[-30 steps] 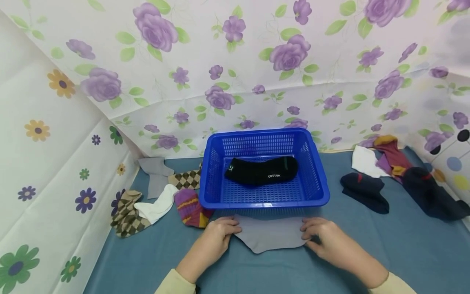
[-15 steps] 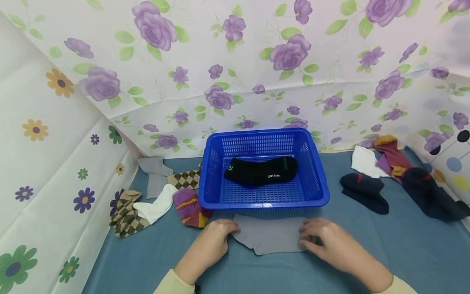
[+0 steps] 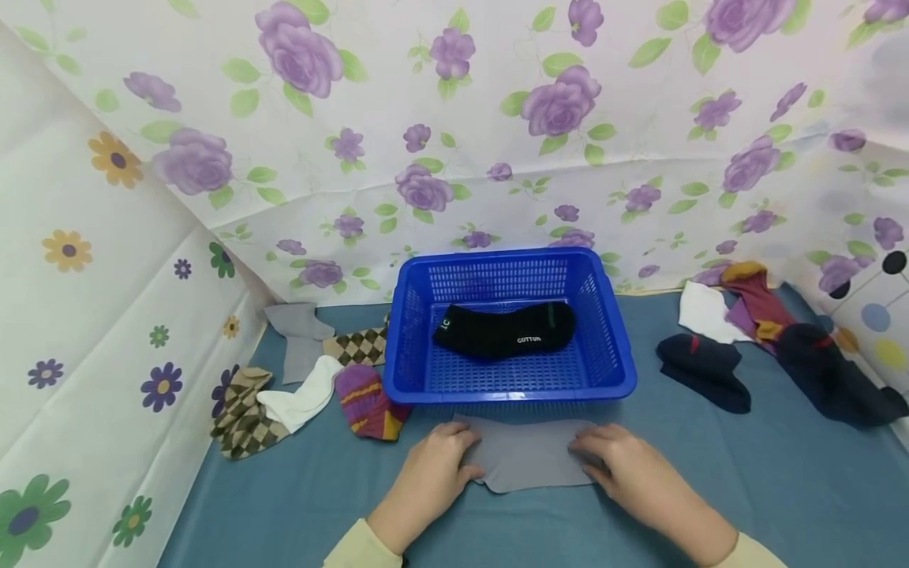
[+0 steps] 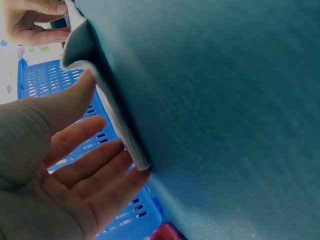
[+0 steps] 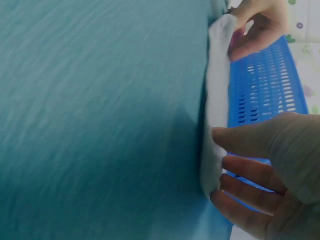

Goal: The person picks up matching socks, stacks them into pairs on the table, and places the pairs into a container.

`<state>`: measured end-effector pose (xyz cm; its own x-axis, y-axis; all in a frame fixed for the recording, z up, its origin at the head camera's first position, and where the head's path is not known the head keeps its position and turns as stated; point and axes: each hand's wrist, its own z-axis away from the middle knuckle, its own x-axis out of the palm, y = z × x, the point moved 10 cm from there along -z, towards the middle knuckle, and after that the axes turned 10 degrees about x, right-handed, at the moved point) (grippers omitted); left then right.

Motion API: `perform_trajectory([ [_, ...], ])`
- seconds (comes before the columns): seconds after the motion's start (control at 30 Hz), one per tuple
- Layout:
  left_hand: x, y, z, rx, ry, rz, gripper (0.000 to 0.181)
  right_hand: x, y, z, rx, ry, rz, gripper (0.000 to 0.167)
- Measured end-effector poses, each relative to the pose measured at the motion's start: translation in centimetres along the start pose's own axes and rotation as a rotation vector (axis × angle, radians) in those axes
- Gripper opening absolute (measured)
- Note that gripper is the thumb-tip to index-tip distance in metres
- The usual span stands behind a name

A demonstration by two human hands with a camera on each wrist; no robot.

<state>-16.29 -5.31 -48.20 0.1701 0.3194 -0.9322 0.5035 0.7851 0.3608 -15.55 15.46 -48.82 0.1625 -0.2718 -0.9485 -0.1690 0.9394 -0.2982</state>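
A grey sock point(image 3: 525, 456) lies flat on the blue cloth, in front of the blue basket point(image 3: 511, 397). My left hand point(image 3: 435, 467) is at its left end; in the left wrist view the thumb and fairly straight fingers touch the edge of the sock point(image 4: 120, 120). At the other end, my right hand point(image 3: 628, 469) has its thumb and fingertips against the sock, and the right wrist view shows these fingers loosely spread along the sock point(image 5: 217, 90). A pair of black socks point(image 3: 504, 331) with white lettering lies inside the basket.
Left of the basket lie a grey sock point(image 3: 301, 339), checkered socks point(image 3: 248, 418), a white sock point(image 3: 305, 398) and a purple striped sock point(image 3: 369, 402). On the right are dark socks point(image 3: 706, 371), a white sock point(image 3: 706, 312) and a maroon sock point(image 3: 763, 304). Flowered sheets point(image 3: 483, 197) stand behind.
My left hand has shifted right, further over the sock's left end. The right hand has edged left. The sock's lower edge looks smoother; the basket has not moved.
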Motion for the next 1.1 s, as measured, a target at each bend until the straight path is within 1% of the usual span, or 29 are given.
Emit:
perform_trajectory([
  [0.1, 0.3, -0.2, 0.3, -0.014, -0.01, -0.019, 0.044, 0.5, 0.4, 0.0, 0.003, -0.009, 0.009, 0.029],
  [0.23, 0.2, -0.3, 0.2, -0.011, -0.012, -0.018, 0.045, 0.6, 0.8, -0.1, 0.015, -0.017, 0.031, 0.027],
  [0.53, 0.1, -0.3, 0.3, -0.025, -0.025, -0.016, 0.044, 0.9, 0.1, -0.1, 0.001, -0.033, 0.056, 0.021],
  [0.9, 0.1, -0.2, 0.2, -0.009, -0.03, -0.048, 0.042, 0.7, -0.3, -0.1, -0.027, -0.02, 0.104, 0.016],
  [1.1, 0.1, -0.1, 0.2, 0.0, -0.035, -0.092, 0.04, 0.6, -0.3, -0.1, -0.025, -0.025, 0.078, 0.015],
])
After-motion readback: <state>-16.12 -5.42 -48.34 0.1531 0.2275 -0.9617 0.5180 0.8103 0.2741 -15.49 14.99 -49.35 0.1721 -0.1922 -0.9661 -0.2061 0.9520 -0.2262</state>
